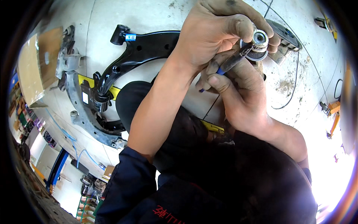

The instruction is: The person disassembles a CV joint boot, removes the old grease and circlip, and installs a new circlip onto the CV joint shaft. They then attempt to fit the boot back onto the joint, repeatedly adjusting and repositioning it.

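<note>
My left hand (220, 28) is raised at the top, its fingers closed round a small round metal joint (260, 38) with a hole in its end. My right hand (246, 91) is just below, closed on a dark tool with blue on its handle (235, 59). The tool's tip rests against the side of the joint; its exact kind is partly hidden by my fingers. On the floor to the left lies a black control arm (143, 46) bearing a small blue-and-white label. A worn grey control arm (76, 93) lies beside it.
An open cardboard box (37, 69) stands at the far left. A dark ribbed part (285, 37) and a thin black cable (296, 80) lie at the upper right. A blue hose (65, 132) runs over the floor at left. Orange equipment (333, 112) stands at the right edge.
</note>
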